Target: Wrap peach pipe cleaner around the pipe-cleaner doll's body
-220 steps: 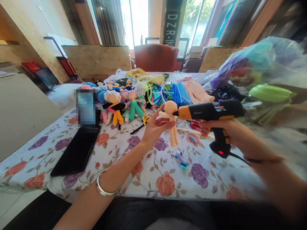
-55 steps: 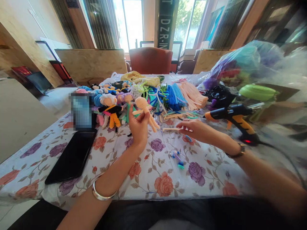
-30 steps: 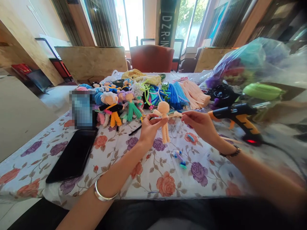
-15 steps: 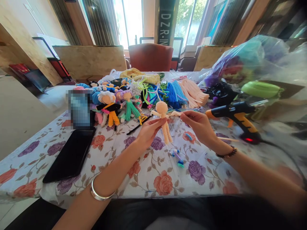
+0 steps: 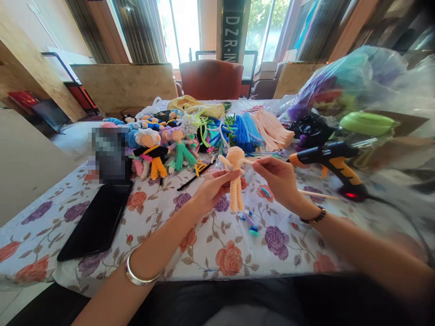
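White letters "DZR-IN" running down a dark vertical banner (image 5: 232,31) by the windows, cut off below

A black-and-orange glue gun (image 5: 331,160) rests at three o'clock on the floral tablecloth (image 5: 231,253); finished dolls (image 5: 154,149) and pipe cleaners (image 5: 238,129) crowd twelve, a black tablet (image 5: 98,222) at nine.

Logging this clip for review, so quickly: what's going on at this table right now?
A person holds a small peach-coloured pipe-cleaner doll upright above the floral tablecloth. The left hand grips its body, while the right hand pinches the end of one outstretched arm. An orange-and-black glue gun, red light on, rests on the table just right of the hands. Finished dolls in coloured outfits and loose pipe cleaners are piled behind, and a black tablet lies to the left.
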Demonstrator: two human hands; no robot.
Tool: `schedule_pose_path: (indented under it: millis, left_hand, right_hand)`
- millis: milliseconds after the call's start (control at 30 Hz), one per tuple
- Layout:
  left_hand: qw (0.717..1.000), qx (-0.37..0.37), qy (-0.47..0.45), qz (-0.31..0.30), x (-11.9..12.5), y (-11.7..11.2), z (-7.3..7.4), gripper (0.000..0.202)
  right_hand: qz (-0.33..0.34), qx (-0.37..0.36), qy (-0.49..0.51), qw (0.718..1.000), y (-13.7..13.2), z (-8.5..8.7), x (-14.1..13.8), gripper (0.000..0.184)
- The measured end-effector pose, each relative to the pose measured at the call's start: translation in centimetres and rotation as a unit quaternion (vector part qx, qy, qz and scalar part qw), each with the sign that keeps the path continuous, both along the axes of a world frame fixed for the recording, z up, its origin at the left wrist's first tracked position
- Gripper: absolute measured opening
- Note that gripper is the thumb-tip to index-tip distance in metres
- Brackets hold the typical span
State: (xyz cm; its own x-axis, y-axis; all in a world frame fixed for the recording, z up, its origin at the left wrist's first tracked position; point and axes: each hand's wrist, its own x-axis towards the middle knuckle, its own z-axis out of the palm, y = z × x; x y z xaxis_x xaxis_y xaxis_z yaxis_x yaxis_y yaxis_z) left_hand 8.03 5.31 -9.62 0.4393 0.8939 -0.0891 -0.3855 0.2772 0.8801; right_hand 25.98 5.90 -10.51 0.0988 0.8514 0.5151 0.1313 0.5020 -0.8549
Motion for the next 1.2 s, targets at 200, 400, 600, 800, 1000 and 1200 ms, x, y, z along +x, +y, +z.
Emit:
schedule_pose_path:
  millis: [200,400,600,800,1000,1200]
  left_hand:
    - [1.000,0.002,-0.023,-0.011,0.1,0.0,0.0,0.024]
    - [0.999,0.003,-0.031,-0.017,0.1,0.0,-0.1,0.023]
    - [0.999,0.012,-0.032,-0.016,0.2,-0.1,0.0,0.025]
    - [0.999,0.025,-0.029,-0.014,0.2,-0.4,0.2,0.025]
    - [0.997,0.074,-0.014,-0.021,0.2,-0.2,-0.1,0.023]
    - [0.995,0.095,0.004,0.012,0.2,-0.2,0.0,0.022]
  right_hand:
    - [-0.040,0.037,0.000,0.998,-0.2,-0.2,-0.4,0.015]
    - [-0.045,0.084,-0.037,0.995,-0.3,-0.5,-0.4,0.012]
    - [-0.079,0.116,-0.083,0.987,0.0,-0.8,-0.1,0.012]
    - [-0.081,0.133,-0.123,0.980,0.2,-0.9,0.0,0.016]
    - [-0.031,0.121,-0.140,0.982,0.3,-0.8,0.2,0.016]
    - [0.030,0.091,-0.105,0.990,0.3,-0.2,0.8,0.010]
